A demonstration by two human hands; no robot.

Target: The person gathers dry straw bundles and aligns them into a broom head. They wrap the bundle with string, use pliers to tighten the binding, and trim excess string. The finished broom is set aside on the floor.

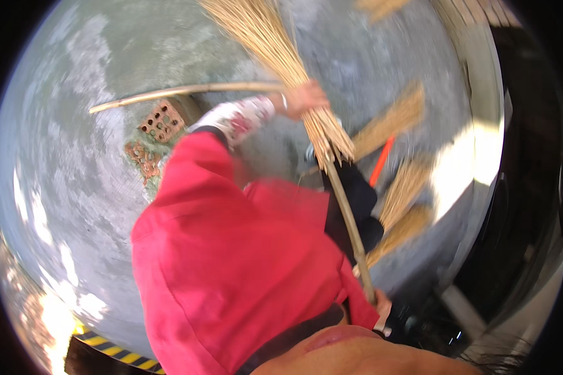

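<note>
My left hand (305, 99) is closed round a bundle of pale straw (275, 53), near its cut ends. From those cut ends a wooden stick (346, 209) runs down toward me, so the two look like a straw broom; how they join is not clear. At the stick's lower end, my right hand (383, 307) grips it and is partly hidden by my red sleeve. Beyond my left forearm, a second thin stick (169, 94) reaches leftward from beside the bundle. Red cloth and my floral left cuff cover the middle of the view.
A hollow brick (162, 120) stands on the grey floor (75, 187) by my left arm, with reddish rubble (142, 161) beside it. Several straw bundles (394, 119) lie to the right, near an orange rod (381, 161). Yellow-black striped tape (119, 353) marks the lower left edge.
</note>
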